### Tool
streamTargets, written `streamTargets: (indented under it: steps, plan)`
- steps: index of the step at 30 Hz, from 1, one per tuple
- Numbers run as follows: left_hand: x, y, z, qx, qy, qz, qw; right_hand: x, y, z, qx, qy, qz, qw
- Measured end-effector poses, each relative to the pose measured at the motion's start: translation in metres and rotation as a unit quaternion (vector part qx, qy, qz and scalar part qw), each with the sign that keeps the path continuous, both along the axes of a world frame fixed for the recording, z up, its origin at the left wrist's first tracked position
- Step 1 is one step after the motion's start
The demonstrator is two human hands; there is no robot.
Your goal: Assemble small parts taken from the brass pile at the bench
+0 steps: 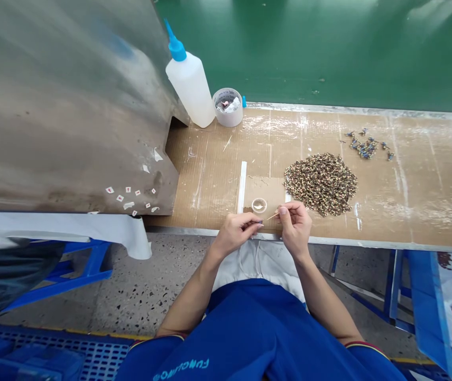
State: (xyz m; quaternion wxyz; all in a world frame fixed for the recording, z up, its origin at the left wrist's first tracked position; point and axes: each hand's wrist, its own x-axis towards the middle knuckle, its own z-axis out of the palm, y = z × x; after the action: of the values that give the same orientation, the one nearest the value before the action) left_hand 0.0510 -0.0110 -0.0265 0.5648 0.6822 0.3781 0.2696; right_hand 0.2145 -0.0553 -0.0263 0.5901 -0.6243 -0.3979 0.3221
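My left hand pinches a tiny dark bluish piece between thumb and fingers, near the table's front edge. In my right hand is a thin wooden toothpick, its tip pointing at the small piece. Whether tip and piece touch, I cannot tell. Just beyond my fingers sits a small round clear dish with a little pale stuff in it. A large heap of tiny brown and gold pieces lies beyond my right hand. Farther right is a small scatter of blue and gold pieces.
A white squeeze bottle with a blue nozzle stands at the back left, beside a tape roll holding scraps. A metal housing borders the cardboard-covered table at left. Behind runs a green surface. A blue crate stands lower right.
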Motion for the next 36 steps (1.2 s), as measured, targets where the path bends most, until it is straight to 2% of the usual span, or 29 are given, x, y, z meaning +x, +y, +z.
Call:
streamTargets:
  steps: [5, 20, 36]
  plan:
    - [0.001, 0.0, 0.001, 0.026, 0.004, 0.0, 1.0, -0.001, -0.001, -0.002, 0.003, 0.013, 0.024, 1.0]
    - [0.002, -0.001, 0.002, 0.077, 0.018, -0.004, 0.997, -0.002, -0.004, -0.01, 0.03, 0.014, 0.019, 0.999]
    - [0.002, -0.001, 0.001, 0.113, 0.02, -0.006, 0.993, 0.001, -0.008, -0.017, 0.024, -0.041, 0.038, 0.998]
